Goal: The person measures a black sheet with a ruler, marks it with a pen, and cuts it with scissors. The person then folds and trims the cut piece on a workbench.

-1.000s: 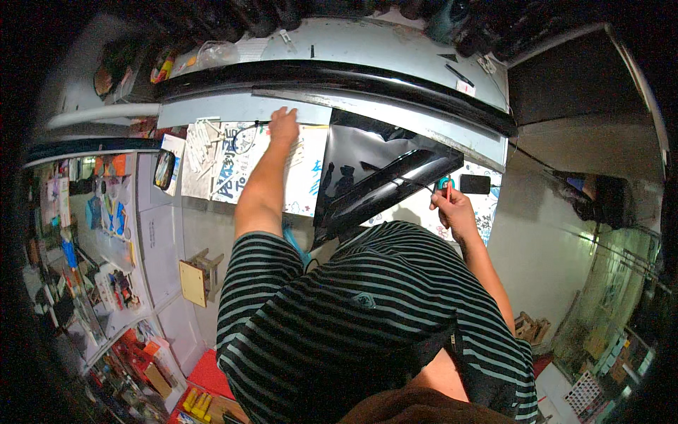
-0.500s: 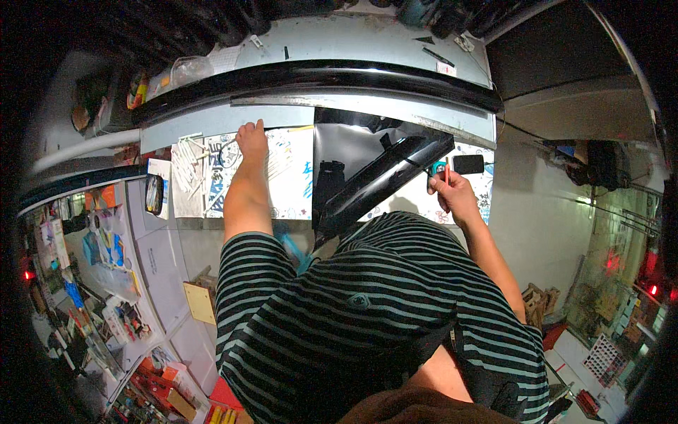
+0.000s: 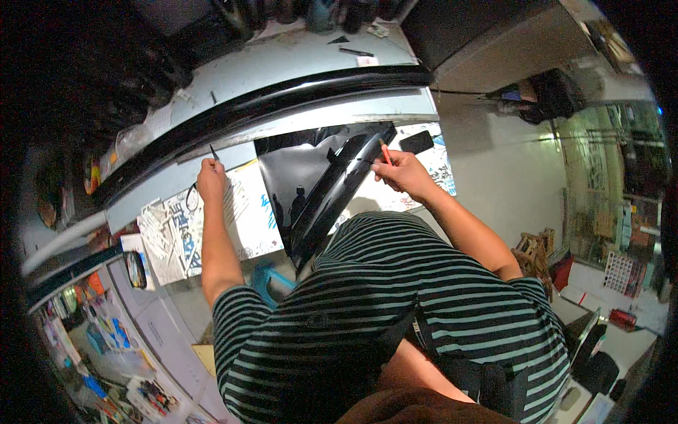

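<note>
My left hand [image 3: 211,182] is closed at the far edge of the printed white sheets, with a thin dark pointed tool [image 3: 215,152] sticking up from its fingers. My right hand [image 3: 406,175] pinches a slim red pencil-like stick [image 3: 385,154]. It is beside the right end of a glossy black film sheet [image 3: 289,159]. One side of that film is folded over into a diagonal curl [image 3: 332,187] that runs toward my body. A dark loop [image 3: 191,198] shows left of my left hand; I cannot tell what it belongs to.
A long black roll [image 3: 282,92] lies across the bench beyond my hands, with a long metal strip [image 3: 395,118] in front of it. A black phone [image 3: 415,143] lies at the right. Another dark device [image 3: 134,270] is at the left end. A blue object [image 3: 272,283] is below the bench edge.
The whole view has turned and shifted. My left hand now has the dark pointed tool in its fingers. My right hand, with the red stick, has come closer to the curled film.
</note>
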Available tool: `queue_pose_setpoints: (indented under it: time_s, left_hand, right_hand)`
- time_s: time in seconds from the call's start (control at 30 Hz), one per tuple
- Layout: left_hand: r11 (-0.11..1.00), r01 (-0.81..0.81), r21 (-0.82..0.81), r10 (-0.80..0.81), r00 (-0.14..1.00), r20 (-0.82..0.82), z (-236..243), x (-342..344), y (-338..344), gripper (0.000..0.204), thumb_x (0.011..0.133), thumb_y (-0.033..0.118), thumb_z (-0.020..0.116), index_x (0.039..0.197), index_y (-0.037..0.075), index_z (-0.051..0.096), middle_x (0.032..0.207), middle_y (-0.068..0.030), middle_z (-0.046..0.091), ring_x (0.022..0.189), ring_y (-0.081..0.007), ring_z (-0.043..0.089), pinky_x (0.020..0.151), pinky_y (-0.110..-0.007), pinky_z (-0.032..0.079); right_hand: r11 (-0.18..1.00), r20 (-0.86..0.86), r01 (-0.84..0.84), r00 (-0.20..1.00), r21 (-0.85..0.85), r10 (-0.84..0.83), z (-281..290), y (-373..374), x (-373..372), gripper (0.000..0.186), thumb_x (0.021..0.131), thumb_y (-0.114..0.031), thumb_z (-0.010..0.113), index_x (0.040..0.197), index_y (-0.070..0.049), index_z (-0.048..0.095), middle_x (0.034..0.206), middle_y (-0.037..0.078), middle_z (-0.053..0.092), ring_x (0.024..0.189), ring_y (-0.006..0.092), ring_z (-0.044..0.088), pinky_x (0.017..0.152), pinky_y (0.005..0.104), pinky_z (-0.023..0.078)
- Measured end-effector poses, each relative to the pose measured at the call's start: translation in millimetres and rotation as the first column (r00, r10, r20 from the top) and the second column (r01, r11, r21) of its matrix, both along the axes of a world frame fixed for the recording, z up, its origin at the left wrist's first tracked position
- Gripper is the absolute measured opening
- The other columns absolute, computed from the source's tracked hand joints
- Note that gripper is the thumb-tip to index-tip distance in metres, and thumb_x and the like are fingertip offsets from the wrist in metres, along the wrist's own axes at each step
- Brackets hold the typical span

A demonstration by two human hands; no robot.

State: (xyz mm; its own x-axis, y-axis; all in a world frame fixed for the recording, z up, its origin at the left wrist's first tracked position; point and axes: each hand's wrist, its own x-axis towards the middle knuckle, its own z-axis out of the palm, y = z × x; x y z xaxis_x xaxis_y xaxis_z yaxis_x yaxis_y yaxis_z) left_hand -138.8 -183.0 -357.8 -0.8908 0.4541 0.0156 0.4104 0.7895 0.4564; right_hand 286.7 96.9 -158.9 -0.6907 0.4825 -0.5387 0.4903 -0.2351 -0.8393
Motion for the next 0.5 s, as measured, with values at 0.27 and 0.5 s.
queue_pose_setpoints:
  time_s: [0.27,0.5]
  left_hand:
    - [0.761,0.434,0.481,-0.563,0.811,0.158,127.1,189.3,134.9,0.022,0.099,0.021,0.069,0.099,0.0,0.06,0.091,-0.0189,0.07,0.085,-0.0321,0.071,0.079,-0.041,0.054]
    - [0.646,0.277,0.711,-0.7,0.587,0.407,188.6,284.6,186.5,0.02,0.105,0.021,0.061,0.104,0.002,0.062,0.087,-0.0007,0.063,0.075,-0.0082,0.052,0.067,-0.026,0.044]
  right_hand:
    - [0.983,-0.083,-0.118,0.988,0.139,0.13,5.1,19.4,-11.0,0.023,0.092,-0.03,0.077,0.087,-0.009,0.071,0.074,0.0,0.072,0.051,0.0055,0.051,0.045,0.0255,0.038]
    - [0.985,-0.339,-0.162,0.925,0.057,0.171,33.0,46.6,4.5,0.02,0.096,-0.024,0.076,0.1,-0.006,0.072,0.076,-0.003,0.066,0.055,0.0048,0.049,0.048,0.0238,0.036]
